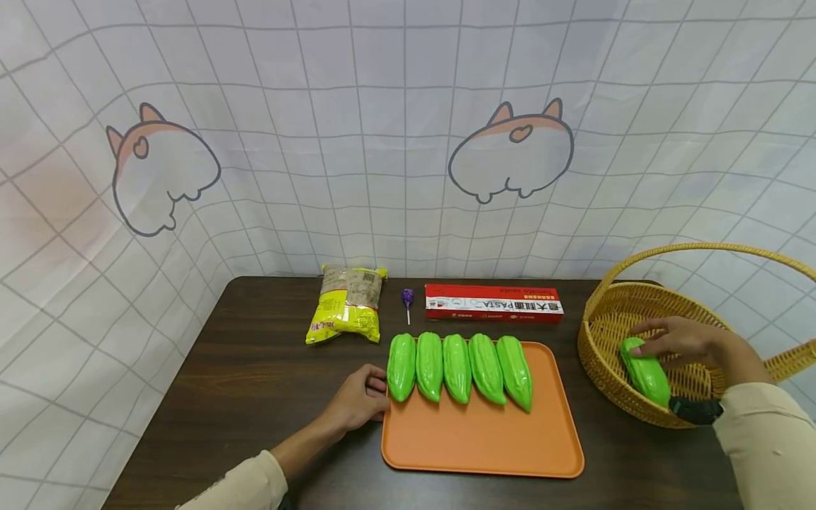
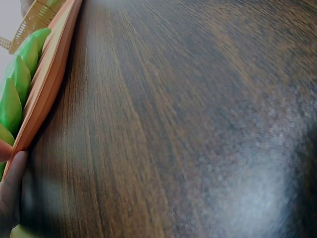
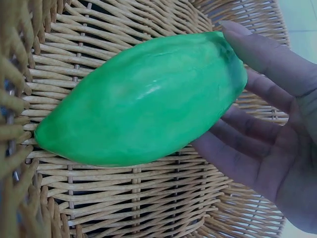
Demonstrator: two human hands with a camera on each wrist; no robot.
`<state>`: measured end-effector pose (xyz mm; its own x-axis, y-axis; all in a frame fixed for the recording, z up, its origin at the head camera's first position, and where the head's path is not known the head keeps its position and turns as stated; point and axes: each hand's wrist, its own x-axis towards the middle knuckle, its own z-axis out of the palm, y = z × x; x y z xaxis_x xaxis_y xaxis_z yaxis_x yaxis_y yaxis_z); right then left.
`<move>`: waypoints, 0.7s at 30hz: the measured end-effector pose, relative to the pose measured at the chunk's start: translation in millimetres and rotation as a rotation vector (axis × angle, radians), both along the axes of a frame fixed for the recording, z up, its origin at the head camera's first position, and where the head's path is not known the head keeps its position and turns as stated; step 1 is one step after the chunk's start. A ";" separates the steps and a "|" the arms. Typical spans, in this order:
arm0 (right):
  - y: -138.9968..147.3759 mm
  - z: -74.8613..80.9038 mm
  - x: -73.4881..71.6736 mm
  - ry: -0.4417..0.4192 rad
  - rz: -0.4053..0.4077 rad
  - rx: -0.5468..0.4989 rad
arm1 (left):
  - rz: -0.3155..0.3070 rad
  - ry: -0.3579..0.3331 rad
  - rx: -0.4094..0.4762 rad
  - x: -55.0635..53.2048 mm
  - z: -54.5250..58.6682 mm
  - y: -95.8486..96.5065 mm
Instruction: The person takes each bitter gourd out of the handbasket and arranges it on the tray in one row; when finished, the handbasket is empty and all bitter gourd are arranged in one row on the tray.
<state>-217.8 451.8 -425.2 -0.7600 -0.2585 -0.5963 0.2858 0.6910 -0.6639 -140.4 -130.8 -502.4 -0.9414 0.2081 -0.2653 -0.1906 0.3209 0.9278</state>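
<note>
Inside the wicker basket [image 1: 596, 358], my right hand [image 1: 691, 340] grips one end of a green toy papaya [image 3: 143, 99]. In the right wrist view the thumb lies on its blunt end and the fingers reach behind and beneath it; the pointed end lies against the wicker. Several similar green papayas [image 1: 455, 368] lie side by side along the upper part of an orange tray [image 1: 478, 443]. At the tray's left edge, my left hand [image 1: 357, 400] pinches the rim between thumb and finger, close to the leftmost papaya.
Behind the tray lie a yellow bag of powder [image 1: 347, 304], a purple lollipop [image 1: 408, 297] and a red pasta box [image 1: 494, 303]. The basket's tall handle [image 1: 695, 246] arches over its opening. A dark wooden table [image 1: 255, 368] meets a white checked curtain [image 1: 357, 177] at the back.
</note>
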 end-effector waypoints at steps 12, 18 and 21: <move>-3.6 4.7 -2.7 -0.029 0.049 0.050 | -0.003 0.000 -0.010 -0.4 1.3 0.9; -2.2 5.7 -3.1 -0.023 0.049 0.042 | -0.003 0.003 -0.015 -0.6 1.2 1.2; -1.7 7.4 -3.2 -0.014 0.050 0.034 | 0.002 0.002 -0.018 -0.3 1.2 1.1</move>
<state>-221.0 450.1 -417.7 -0.7384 -0.2754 -0.6155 0.2591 0.7268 -0.6361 -140.7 -129.8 -501.3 -0.9423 0.2016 -0.2674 -0.1896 0.3371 0.9222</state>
